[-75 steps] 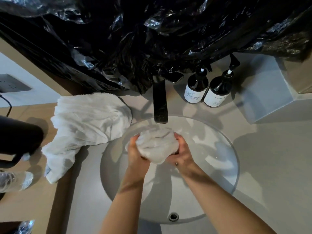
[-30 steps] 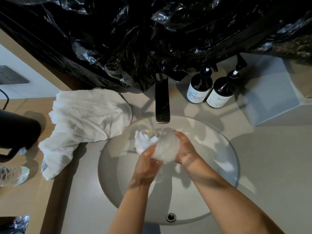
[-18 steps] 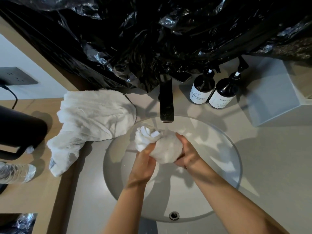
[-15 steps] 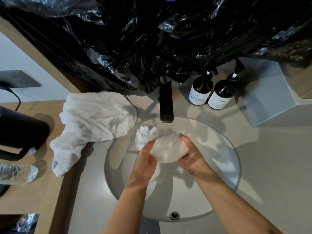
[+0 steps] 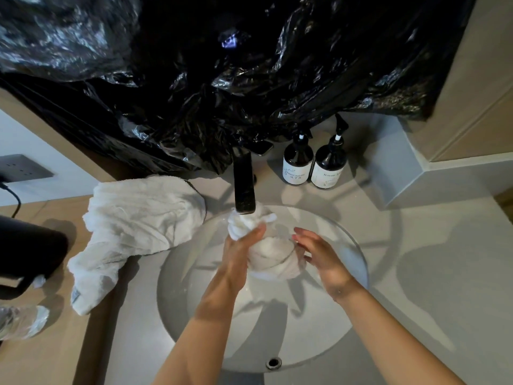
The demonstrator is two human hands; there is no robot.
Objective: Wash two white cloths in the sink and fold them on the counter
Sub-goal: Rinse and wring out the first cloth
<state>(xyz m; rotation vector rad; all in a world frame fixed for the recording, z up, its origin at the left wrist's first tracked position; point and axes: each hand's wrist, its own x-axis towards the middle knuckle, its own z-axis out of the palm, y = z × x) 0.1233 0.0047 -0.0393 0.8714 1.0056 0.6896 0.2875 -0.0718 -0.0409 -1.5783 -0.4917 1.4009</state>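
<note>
- Labels: two dark pump bottles stand touching side by side at upper centre-right, behind the basin. The left bottle (image 5: 297, 162) carries a white label with small print too fine to read. The right bottle (image 5: 330, 165) has a label whose first word appears to read "Room"; the rest is not legible.
- Left hand (image 5: 241, 250): fingers wrapped around the neck of a bunched wet white cloth (image 5: 273, 257), held at frame centre over the sink (image 5: 352, 257), directly below the faucet (image 5: 244, 187). The cloth's top tuft sits just under the spout.
- Right hand (image 5: 322, 255): fingers extended and relaxed, just right of the cloth bundle; whether the fingertips touch it cannot be determined.
- Second white cloth (image 5: 133, 226): lies crumpled on the counter (image 5: 430, 273) at centre-left, one lobe reaching the basin's upper-left rim, a tail running down-left across the wooden surface (image 5: 41, 357).
- Obstructions: black plastic sheeting (image 5: 222, 79) covers the upper frame and hangs down to the faucet base and the bottle pumps.
- Left edge: a black object (image 5: 27, 251), a clear plastic bottle (image 5: 20, 320) lying below it, and a wall socket (image 5: 23, 168) with a cord.
- Overflow hole (image 5: 273, 363) sits at the basin's near rim.
- Open room: the grey counter extends right of the basin to a raised ledge (image 5: 402, 173) at upper right.
</note>
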